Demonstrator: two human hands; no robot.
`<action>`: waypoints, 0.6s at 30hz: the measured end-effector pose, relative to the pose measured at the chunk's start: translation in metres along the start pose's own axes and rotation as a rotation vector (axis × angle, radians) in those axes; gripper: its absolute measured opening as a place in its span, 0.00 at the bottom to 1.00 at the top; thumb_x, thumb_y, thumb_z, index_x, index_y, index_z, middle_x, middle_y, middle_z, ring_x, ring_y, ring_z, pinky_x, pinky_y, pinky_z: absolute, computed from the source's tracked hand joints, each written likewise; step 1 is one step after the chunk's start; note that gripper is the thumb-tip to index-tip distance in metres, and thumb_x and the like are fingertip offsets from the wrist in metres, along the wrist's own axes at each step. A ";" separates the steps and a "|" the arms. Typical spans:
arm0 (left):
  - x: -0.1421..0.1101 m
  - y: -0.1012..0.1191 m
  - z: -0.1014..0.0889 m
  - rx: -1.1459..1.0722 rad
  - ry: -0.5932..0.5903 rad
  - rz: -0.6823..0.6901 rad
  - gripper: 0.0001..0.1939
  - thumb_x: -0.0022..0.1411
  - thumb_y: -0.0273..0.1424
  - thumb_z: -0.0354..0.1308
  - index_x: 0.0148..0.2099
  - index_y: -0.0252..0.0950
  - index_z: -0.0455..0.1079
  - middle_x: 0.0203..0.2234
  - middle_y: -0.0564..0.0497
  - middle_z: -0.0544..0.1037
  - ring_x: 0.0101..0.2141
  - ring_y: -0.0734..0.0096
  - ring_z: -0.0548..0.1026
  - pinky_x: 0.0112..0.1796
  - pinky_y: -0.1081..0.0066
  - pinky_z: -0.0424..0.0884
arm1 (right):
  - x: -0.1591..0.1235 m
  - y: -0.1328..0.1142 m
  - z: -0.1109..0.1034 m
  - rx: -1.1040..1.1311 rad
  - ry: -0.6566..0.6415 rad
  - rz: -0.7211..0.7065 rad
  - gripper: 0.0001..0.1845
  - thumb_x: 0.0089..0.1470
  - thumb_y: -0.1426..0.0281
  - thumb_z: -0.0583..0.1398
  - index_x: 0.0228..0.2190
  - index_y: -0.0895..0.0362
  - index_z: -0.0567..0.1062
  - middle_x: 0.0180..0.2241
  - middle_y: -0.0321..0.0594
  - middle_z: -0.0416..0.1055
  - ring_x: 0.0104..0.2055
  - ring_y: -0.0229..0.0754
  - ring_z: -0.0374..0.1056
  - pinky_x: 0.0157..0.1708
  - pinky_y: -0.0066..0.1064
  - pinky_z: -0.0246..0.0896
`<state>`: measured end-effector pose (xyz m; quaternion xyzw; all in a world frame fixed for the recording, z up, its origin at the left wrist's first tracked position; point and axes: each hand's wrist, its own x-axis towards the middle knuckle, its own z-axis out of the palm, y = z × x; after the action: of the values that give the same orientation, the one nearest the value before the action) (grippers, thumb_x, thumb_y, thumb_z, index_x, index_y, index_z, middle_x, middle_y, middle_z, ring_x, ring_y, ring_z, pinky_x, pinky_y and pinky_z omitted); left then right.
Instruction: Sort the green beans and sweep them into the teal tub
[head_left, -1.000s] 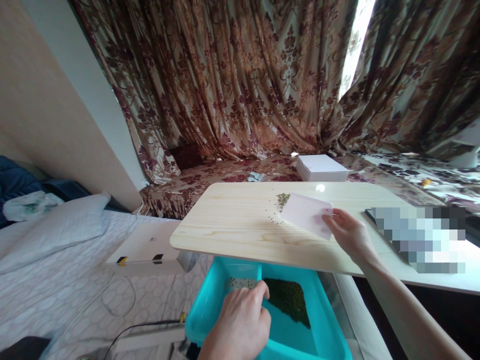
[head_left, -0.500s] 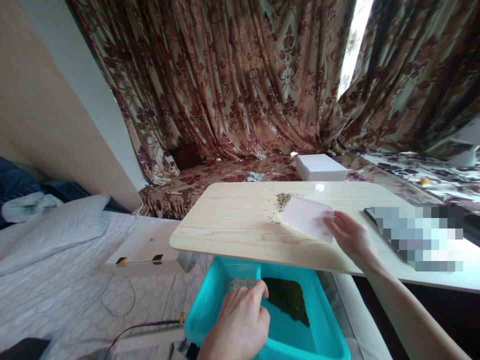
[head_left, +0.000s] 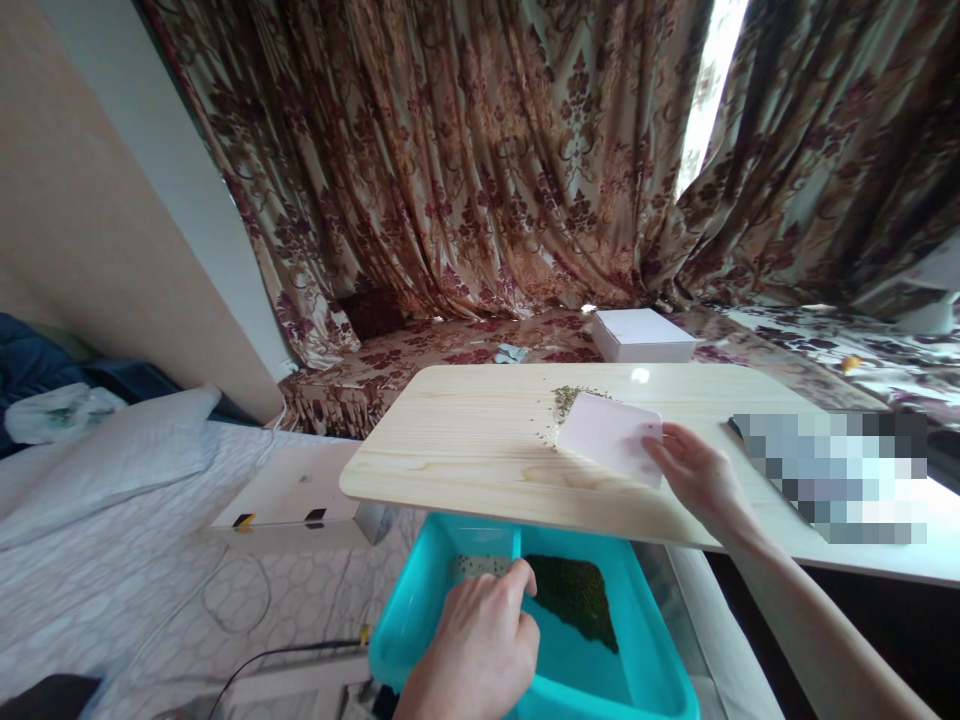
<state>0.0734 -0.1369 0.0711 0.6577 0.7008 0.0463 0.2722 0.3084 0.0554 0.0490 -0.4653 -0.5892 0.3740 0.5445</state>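
My right hand [head_left: 694, 462] grips the near right edge of a thin pale plastic sheet [head_left: 609, 432], thumb on top. The sheet is tilted, its left edge against the light wood table top [head_left: 450, 430]. Beside that edge lies a small heap of greenish grains [head_left: 568, 398], with loose ones scattered to the left. Below the table edge, my left hand [head_left: 480, 635] is closed over the middle divider of a teal bin [head_left: 660, 640]; its fingertips are partly hidden. Dark green grains [head_left: 574, 595] fill part of the bin's right compartment. A few pale and dark bits lie in the left one.
A blurred-out device [head_left: 832, 475] lies on the table's right side. Behind the table stands a white box [head_left: 643, 335] before patterned curtains [head_left: 480, 160]. On the bed at left are a flat white carton [head_left: 300, 490], a pillow [head_left: 142, 455] and cables.
My right hand and the pale sheet have shifted slightly left, and more grains show along the sheet's far edge. My left hand stays in place on the bin.
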 end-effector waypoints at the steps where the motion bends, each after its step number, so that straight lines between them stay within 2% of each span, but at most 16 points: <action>1: 0.000 0.000 0.000 0.005 -0.003 -0.002 0.21 0.61 0.27 0.45 0.53 0.42 0.70 0.43 0.46 0.80 0.49 0.55 0.75 0.51 0.59 0.67 | 0.001 0.000 0.000 -0.003 0.003 -0.005 0.19 0.41 0.53 0.69 0.32 0.51 0.76 0.31 0.43 0.83 0.37 0.51 0.81 0.37 0.38 0.77; 7: 0.000 0.000 0.000 0.002 -0.001 -0.009 0.21 0.61 0.27 0.45 0.53 0.42 0.70 0.43 0.46 0.80 0.49 0.55 0.75 0.51 0.60 0.67 | 0.002 0.000 0.008 0.000 -0.003 -0.023 0.19 0.42 0.52 0.68 0.32 0.50 0.75 0.30 0.43 0.83 0.37 0.52 0.81 0.37 0.40 0.78; 12: -0.001 0.000 -0.001 -0.002 -0.004 -0.013 0.21 0.61 0.27 0.45 0.52 0.42 0.70 0.43 0.46 0.80 0.49 0.55 0.75 0.51 0.60 0.67 | 0.002 -0.001 0.010 -0.007 0.001 -0.020 0.15 0.43 0.56 0.67 0.32 0.50 0.74 0.31 0.43 0.83 0.36 0.51 0.81 0.33 0.38 0.77; 18: 0.000 0.000 0.000 -0.012 -0.006 -0.013 0.21 0.61 0.27 0.45 0.53 0.43 0.70 0.42 0.46 0.80 0.49 0.55 0.75 0.51 0.59 0.67 | 0.003 -0.002 0.008 0.002 0.000 -0.028 0.13 0.43 0.58 0.67 0.31 0.50 0.74 0.31 0.42 0.83 0.36 0.50 0.81 0.32 0.36 0.77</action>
<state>0.0732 -0.1364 0.0713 0.6518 0.7039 0.0469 0.2783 0.2999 0.0581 0.0505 -0.4566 -0.5953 0.3668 0.5501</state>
